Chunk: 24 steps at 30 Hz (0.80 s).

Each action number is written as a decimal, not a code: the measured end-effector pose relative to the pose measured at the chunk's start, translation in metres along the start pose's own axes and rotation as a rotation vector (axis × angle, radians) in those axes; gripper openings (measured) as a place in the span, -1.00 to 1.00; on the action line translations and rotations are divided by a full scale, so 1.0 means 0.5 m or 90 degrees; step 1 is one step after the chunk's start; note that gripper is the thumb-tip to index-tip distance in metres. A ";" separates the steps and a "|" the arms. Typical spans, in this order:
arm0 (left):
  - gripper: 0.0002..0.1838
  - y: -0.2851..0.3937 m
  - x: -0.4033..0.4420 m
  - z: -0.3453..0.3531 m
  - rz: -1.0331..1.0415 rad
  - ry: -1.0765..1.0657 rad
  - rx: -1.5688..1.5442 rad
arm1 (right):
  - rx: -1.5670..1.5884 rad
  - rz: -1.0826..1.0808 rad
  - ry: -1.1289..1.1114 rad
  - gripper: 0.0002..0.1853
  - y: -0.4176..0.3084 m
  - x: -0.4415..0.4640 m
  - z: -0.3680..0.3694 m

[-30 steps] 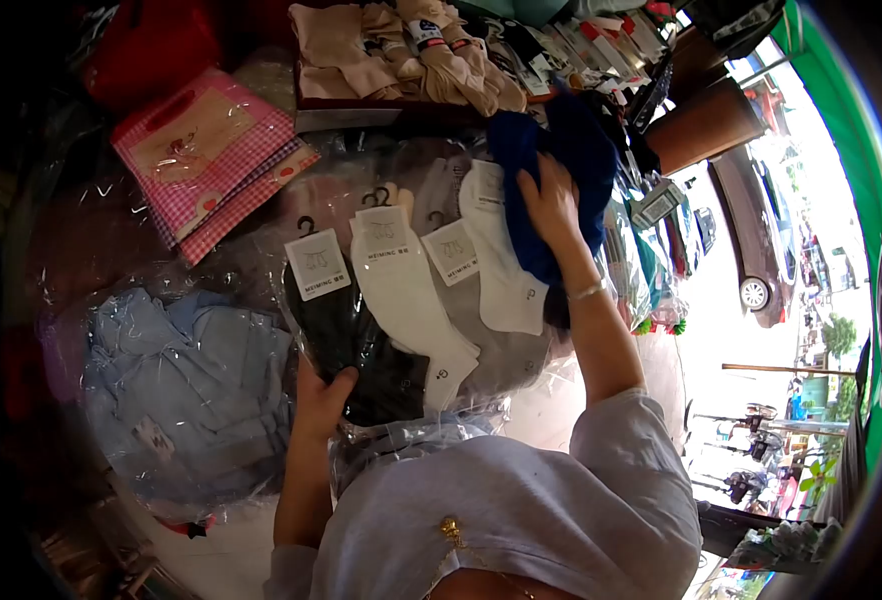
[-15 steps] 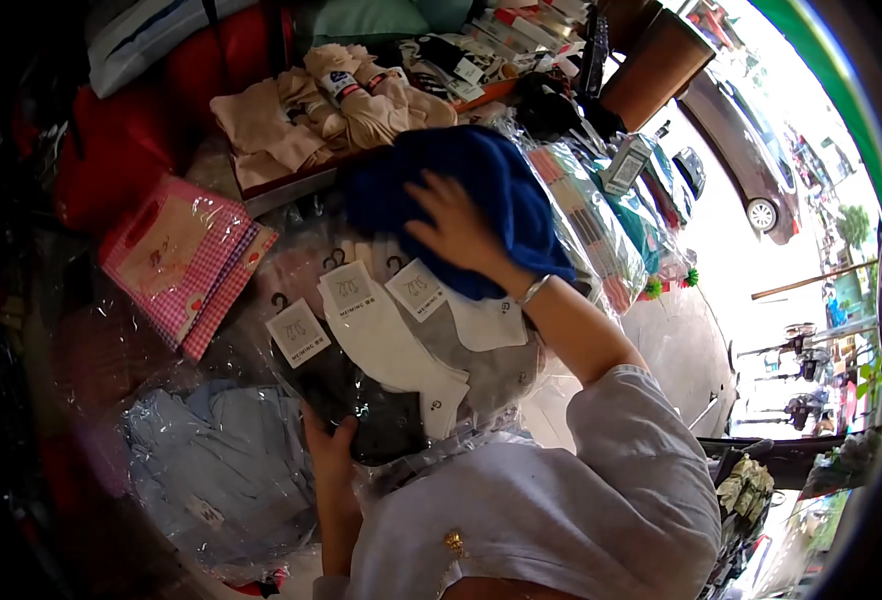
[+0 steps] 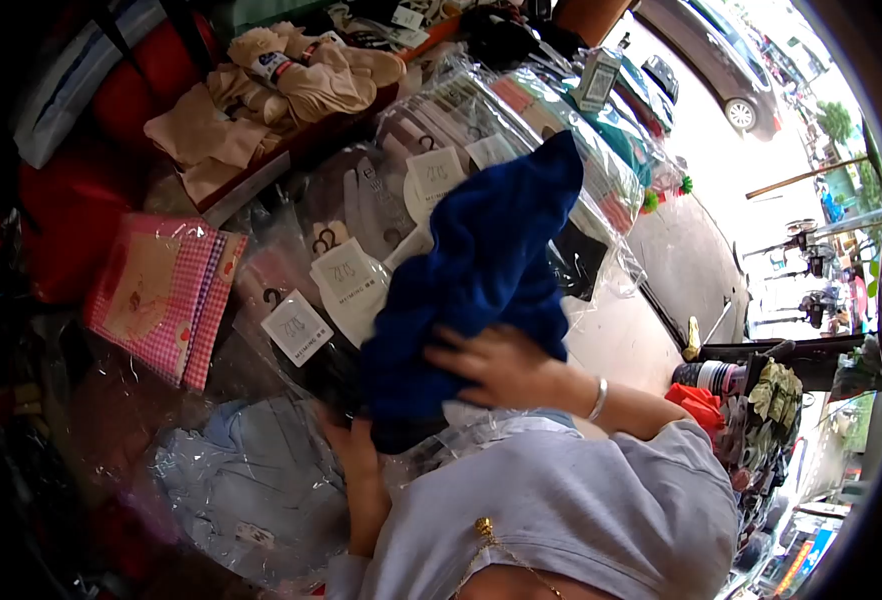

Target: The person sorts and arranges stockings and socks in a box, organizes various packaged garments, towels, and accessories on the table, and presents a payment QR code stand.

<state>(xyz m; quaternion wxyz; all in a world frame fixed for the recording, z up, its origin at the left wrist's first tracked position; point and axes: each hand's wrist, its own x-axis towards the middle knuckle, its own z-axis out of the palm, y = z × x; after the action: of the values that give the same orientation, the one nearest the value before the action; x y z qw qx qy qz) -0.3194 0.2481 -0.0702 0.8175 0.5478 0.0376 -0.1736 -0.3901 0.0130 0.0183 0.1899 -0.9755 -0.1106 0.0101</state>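
A crumpled dark blue cloth [image 3: 481, 270] lies over the packs of socks, its far end raised to a point. My right hand [image 3: 501, 365], a silver bangle on its wrist, holds the cloth from the near side, its fingers bent over the fabric and slightly blurred. My left hand [image 3: 354, 440] grips the near edge of the plastic-wrapped sock pack, with the fingertips partly hidden. White cards with black hooks top this pack, one of them a sock card [image 3: 298, 327] above dark socks. White socks [image 3: 361, 318] beside it are partly covered by the cloth.
Pale blue bagged clothing [image 3: 251, 480] lies at the lower left, below a pink checked package [image 3: 161, 300]. Beige socks [image 3: 281, 85] fill a box at the back. More clear packs [image 3: 571, 140] stretch to the right. A parked car [image 3: 711, 55] stands outside.
My right hand has drawn the blue cloth toward my body, uncovering more sock packs behind and covering the near ones. My left hand stays at the pack's edge. The view has shifted slightly.
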 end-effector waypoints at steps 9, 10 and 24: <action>-0.29 0.017 -0.013 0.041 0.067 0.127 0.071 | -0.190 0.228 0.302 -0.48 0.177 -0.069 -0.062; -0.29 0.013 -0.010 0.033 0.070 0.123 0.088 | -0.094 0.162 0.238 -0.49 0.135 -0.063 -0.049; -0.28 -0.010 -0.061 0.061 0.196 0.210 0.198 | -0.022 0.153 0.370 -0.41 0.305 -0.149 -0.109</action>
<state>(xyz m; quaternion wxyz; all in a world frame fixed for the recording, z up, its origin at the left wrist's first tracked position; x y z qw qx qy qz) -0.3536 0.2261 -0.0549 0.7234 0.6867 0.0595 0.0406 -0.4272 -0.1612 0.0104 0.1945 -0.9467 0.0643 -0.2486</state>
